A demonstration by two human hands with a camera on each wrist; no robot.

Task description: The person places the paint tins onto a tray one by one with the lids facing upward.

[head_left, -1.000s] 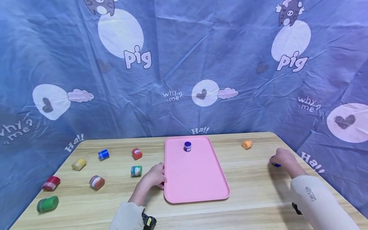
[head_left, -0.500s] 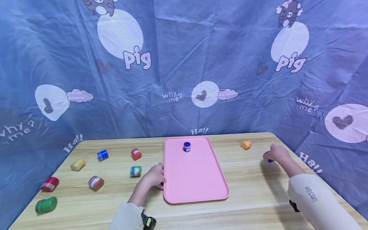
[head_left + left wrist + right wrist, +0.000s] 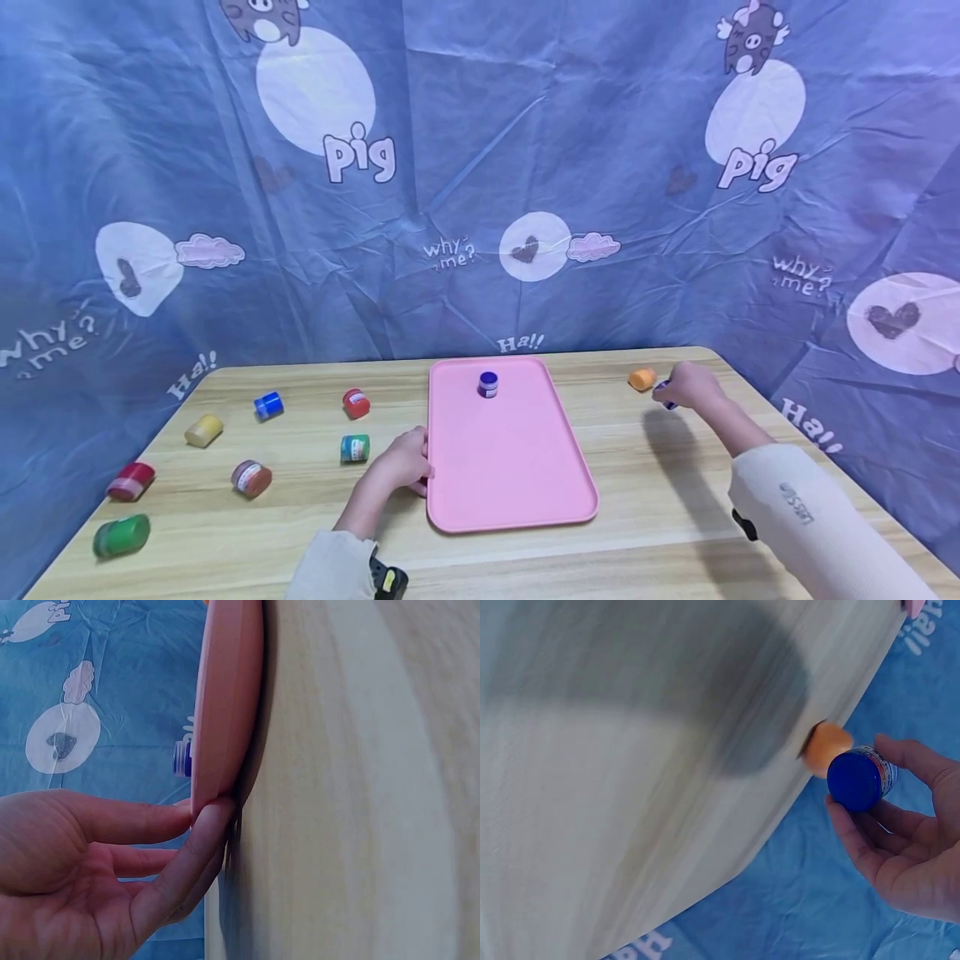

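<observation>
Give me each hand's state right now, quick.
Left hand: closed, pinching the edge of the pink tray.
Right hand: closed, holding a blue-lidded jar between thumb and fingers.

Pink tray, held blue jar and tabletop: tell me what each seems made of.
Pink tray: probably molded plastic, smooth and satin, judging by its even color and raised rim. Held blue jar: likely plastic, given its smooth, even blue end; the printed label could be paper or film. Tabletop: matt wood or wood-look laminate; pale grain streaks fit either.
</observation>
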